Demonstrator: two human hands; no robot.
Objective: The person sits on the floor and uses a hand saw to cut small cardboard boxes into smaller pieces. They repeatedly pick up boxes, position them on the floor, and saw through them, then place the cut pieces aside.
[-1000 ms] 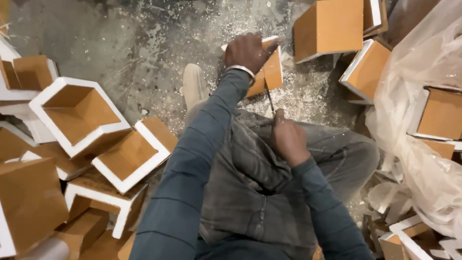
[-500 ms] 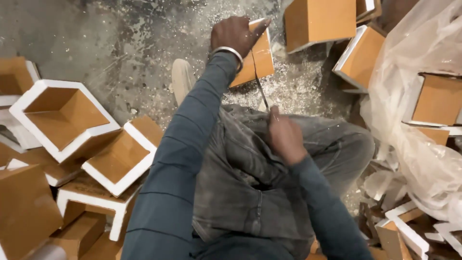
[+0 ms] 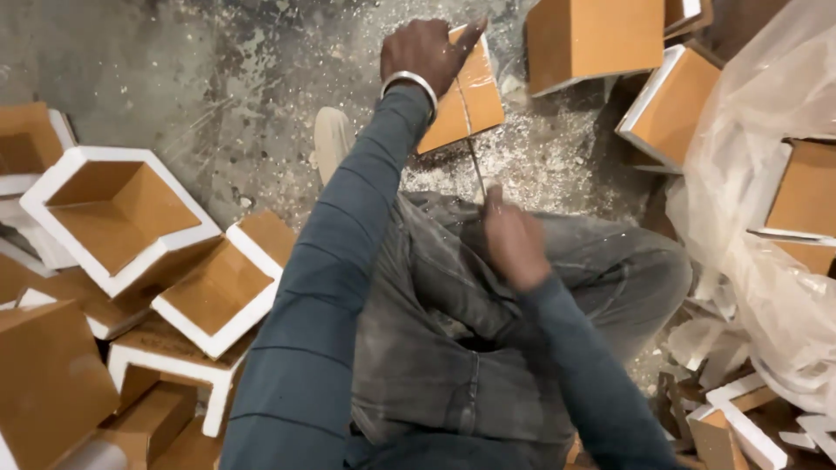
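Observation:
My left hand (image 3: 424,54) reaches forward and grips the top of an orange-brown box-shaped piece with white edges (image 3: 466,100), holding it tilted over my knee. A silver bangle sits on that wrist. My right hand (image 3: 514,239), blurred by motion, is closed on the handle of a thin blade tool (image 3: 475,165) whose tip runs up against the face of the held piece. I sit on the floor in dark grey trousers and a blue-grey striped sleeve, with a pale shoe (image 3: 333,144) sticking out ahead.
Several open orange-brown boxes with white foam edges (image 3: 122,213) are piled at my left. More such boxes (image 3: 592,39) lie at the top right. A clear plastic sheet (image 3: 766,218) covers boxes on the right. White shavings litter the grey concrete floor (image 3: 174,78).
My left hand and the held piece have moved up and away from me. My right hand has stayed near my knee with the blade, shifting slightly.

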